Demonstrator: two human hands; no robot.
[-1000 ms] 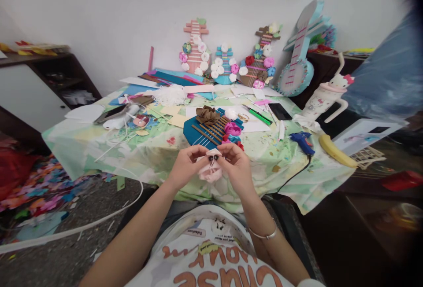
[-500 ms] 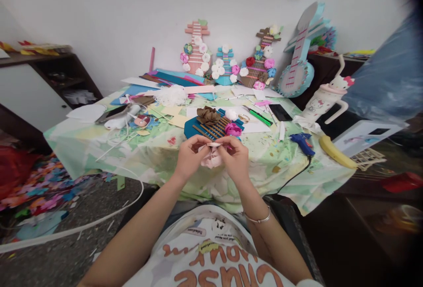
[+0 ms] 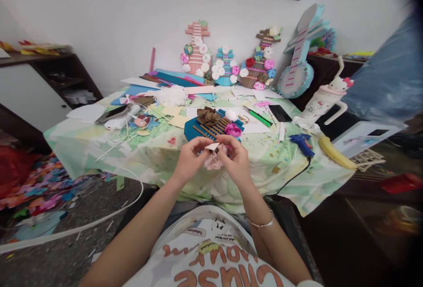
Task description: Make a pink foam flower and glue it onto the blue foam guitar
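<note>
Between my two hands is a pale pink paper flower (image 3: 213,162) with crumpled petals. My left hand (image 3: 191,158) pinches it from the left, fingers closed at its upper edge. From the other side my right hand (image 3: 235,158) grips it with thumb and fingers. Just beyond my fingertips lies a blue cardboard lute-shaped craft (image 3: 191,129) with brown strips across it. A brown paper flower (image 3: 208,115), a white flower (image 3: 231,114) and a magenta flower (image 3: 233,130) sit on it. The underside of the pink flower is partly hidden by my fingers.
On the right lie a green utility knife (image 3: 259,117), a phone (image 3: 280,113), a blue glue gun (image 3: 302,145) with its cord, and a banana (image 3: 336,152). A tumbler (image 3: 320,102) stands behind them. Finished lute crafts (image 3: 225,69) lean on the wall. White shredded paper (image 3: 171,96) lies left.
My fingers have shifted on the pink flower, turning it slightly. My right thumb has moved down and apart from the left, and a pale paper edge now shows between them.
</note>
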